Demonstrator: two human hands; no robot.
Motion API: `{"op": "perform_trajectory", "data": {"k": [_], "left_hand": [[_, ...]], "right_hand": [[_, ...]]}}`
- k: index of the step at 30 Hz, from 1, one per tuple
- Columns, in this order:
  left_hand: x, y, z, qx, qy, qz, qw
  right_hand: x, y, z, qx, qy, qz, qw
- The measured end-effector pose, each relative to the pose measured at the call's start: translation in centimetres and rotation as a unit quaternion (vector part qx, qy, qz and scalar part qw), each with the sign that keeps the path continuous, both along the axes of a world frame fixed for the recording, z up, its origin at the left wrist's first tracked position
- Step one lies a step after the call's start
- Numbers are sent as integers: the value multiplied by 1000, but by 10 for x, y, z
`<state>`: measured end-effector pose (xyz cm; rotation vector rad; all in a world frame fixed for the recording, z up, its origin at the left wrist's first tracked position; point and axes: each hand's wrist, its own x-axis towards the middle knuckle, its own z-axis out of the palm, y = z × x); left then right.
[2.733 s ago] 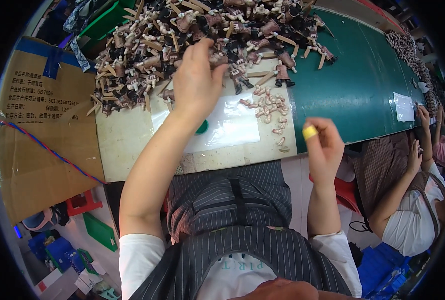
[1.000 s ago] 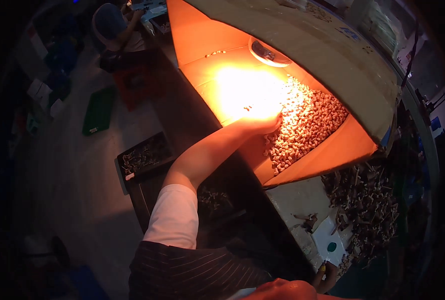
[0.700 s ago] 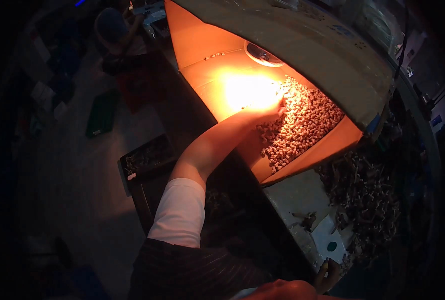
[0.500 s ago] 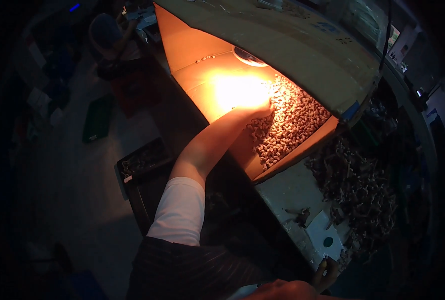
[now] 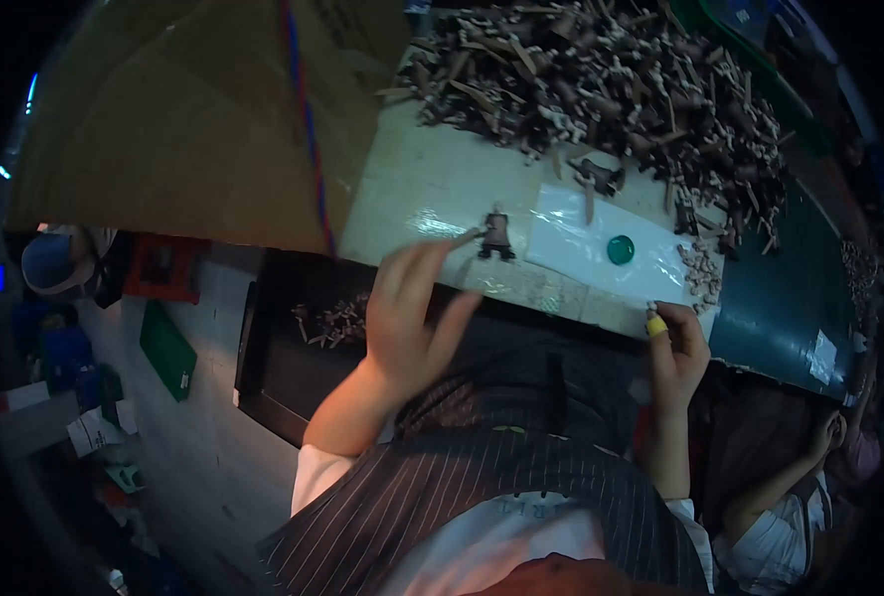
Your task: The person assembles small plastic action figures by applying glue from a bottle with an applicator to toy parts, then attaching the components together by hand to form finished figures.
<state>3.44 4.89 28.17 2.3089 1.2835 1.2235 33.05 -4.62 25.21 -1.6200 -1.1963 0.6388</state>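
Observation:
My left hand is over the near edge of the pale tabletop, thumb apart from the fingers. Its fingertips reach a small dark brown figure lying there; whether they touch is hard to tell. Near the table edge, my right hand, yellow tape round one finger, pinches a tiny pale piece. Between the hands lies a white plastic sheet with a green disc on it. Small pale pieces are grouped beside the sheet, near my right hand.
A big heap of brown figures and parts covers the far tabletop. At left stands a cardboard box, a red-and-blue cord across it. Below is a black tray with loose parts. Another person's hand shows at right.
My left hand has come out of the lit cardboard box full of small pieces and moved to the tabletop. The view has swung right, toward the heap and sheet.

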Motion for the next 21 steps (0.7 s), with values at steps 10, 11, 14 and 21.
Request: {"op": "perform_trajectory", "data": {"k": [10,11,14,21], "left_hand": [[27,50,-31,-314,9,-21,949],[30,49,-29,-320,7,-21,947],[35,52,-27,-374,-73,0,925],[33,62,-24,-290,68,-49,953]], "right_hand": [[2,45,2,4,-81,53,995],[3,48,2,-9,-86,59,994],[4,55,-1,-29,-66,58,996],[3,63,5,-47,-102,69,991]]}}
